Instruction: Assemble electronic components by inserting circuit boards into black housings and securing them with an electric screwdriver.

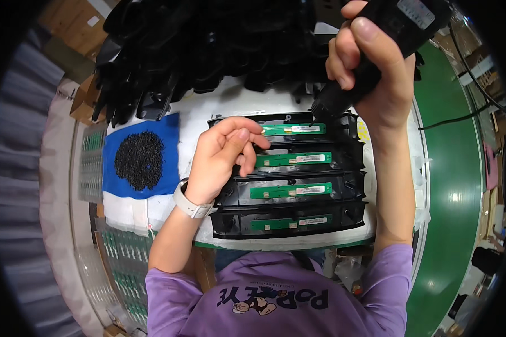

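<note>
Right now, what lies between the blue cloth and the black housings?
The head view shows white tabletop, with a pale wristband and part of the left hand above it.

Slanting the left forearm (177, 238) inward, loosely curling the left hand (222, 150) with thumb (236, 141) near forefinger (243, 123); holding the right forearm (394, 191) straight ahead, bending the right hand (389, 84) into a firm grip.

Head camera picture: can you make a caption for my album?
Right hand holds a black tool over green boards in black housings, left hand nearby.

Blk pwr tool (396, 28) partly past upr edge
</note>
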Action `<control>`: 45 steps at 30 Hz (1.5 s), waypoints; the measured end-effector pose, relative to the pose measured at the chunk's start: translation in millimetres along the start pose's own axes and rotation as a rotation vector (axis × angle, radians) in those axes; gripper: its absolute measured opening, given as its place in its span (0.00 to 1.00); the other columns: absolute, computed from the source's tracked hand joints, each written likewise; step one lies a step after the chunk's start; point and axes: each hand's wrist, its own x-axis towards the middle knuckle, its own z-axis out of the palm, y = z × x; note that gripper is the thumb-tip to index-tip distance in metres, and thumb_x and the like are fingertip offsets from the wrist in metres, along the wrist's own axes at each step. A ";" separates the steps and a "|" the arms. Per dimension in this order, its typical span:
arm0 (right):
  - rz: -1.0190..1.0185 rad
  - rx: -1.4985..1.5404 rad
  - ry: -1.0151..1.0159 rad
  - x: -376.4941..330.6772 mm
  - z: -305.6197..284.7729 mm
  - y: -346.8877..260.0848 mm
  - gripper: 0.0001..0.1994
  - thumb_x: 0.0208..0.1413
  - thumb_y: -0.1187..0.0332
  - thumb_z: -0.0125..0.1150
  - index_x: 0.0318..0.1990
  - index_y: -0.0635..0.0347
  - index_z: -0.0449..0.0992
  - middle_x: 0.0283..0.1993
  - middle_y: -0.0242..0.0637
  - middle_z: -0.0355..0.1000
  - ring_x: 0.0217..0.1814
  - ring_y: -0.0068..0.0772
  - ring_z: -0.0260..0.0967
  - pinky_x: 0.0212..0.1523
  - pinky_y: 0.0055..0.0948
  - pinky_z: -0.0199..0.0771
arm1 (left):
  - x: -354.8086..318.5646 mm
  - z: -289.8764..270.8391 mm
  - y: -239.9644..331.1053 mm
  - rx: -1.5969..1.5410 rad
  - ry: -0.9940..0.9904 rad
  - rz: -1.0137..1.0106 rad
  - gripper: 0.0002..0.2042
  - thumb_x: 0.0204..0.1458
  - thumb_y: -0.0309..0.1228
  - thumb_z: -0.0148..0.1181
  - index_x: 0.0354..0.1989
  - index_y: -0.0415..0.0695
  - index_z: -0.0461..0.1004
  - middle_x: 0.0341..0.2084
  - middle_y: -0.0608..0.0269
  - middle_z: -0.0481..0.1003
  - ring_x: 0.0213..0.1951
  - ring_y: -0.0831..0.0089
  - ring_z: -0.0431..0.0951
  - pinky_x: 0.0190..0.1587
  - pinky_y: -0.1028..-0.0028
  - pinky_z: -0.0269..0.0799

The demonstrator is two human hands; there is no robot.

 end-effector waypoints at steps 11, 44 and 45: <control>-0.104 -0.295 -0.375 6.3 -21.3 37.8 0.16 0.48 0.68 0.59 0.42 0.67 0.66 0.16 0.33 0.61 0.11 0.22 0.55 0.14 0.21 0.57 | 23.8 1.0 8.6 1.277 -0.042 0.404 0.07 0.54 0.28 0.49 0.36 0.44 0.73 0.17 0.53 0.73 0.22 0.54 0.74 0.24 0.62 0.65; -0.060 -0.389 -0.303 3.8 -15.6 44.4 0.09 0.46 0.72 0.61 0.31 0.65 0.68 0.15 0.31 0.63 0.11 0.19 0.57 0.14 0.18 0.54 | 36.8 10.5 2.5 1.494 -0.316 0.274 0.10 0.47 0.25 0.51 0.38 0.46 0.75 0.19 0.50 0.73 0.24 0.53 0.75 0.27 0.60 0.69; -0.065 -0.388 -0.301 2.8 -14.0 42.3 0.09 0.46 0.72 0.61 0.31 0.65 0.68 0.15 0.31 0.63 0.11 0.19 0.57 0.14 0.18 0.54 | 38.4 7.7 -4.0 1.261 -0.219 0.324 0.09 0.50 0.26 0.49 0.38 0.44 0.74 0.20 0.51 0.74 0.24 0.56 0.75 0.27 0.61 0.68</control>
